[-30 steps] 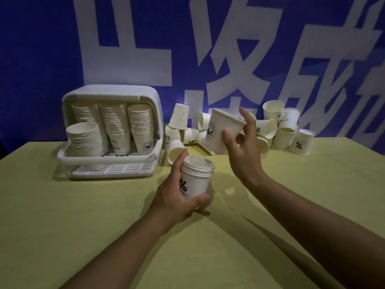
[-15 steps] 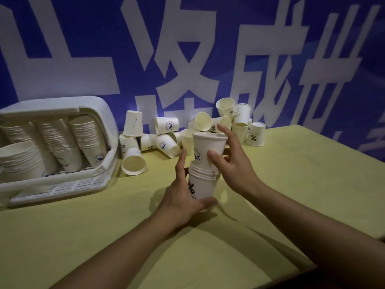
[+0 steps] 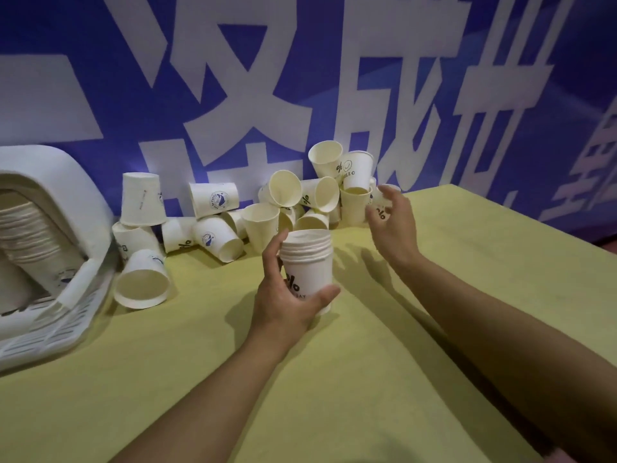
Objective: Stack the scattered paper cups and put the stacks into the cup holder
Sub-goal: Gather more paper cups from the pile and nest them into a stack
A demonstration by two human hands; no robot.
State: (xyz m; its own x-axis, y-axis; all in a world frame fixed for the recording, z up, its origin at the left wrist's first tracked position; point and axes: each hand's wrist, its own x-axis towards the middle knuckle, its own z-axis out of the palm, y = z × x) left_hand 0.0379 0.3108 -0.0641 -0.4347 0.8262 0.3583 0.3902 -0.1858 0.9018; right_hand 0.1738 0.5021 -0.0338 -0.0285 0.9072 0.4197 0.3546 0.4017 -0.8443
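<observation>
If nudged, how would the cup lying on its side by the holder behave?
The sideways cup would probably roll in a curve, since it tapers. It looks like thin paper, so likely light and easy to dent. Its open mouth faces the camera, untouched.

A counter (image 3: 467,295) under a yellow-green cloth filled the lower part of the view — its far edge ran along the foot of a blue banner (image 3: 384,35), and its right corner fell away near the right side. Soft shadows lay across the cloth near its middle. The banner stood upright behind the counter and covered the whole background. It carried large white characters (image 3: 240,105) — broad strokes cut off at the top and at both sides, so no whole word could be read. Paler, blurred marks showed at the banner's far right edge.
</observation>
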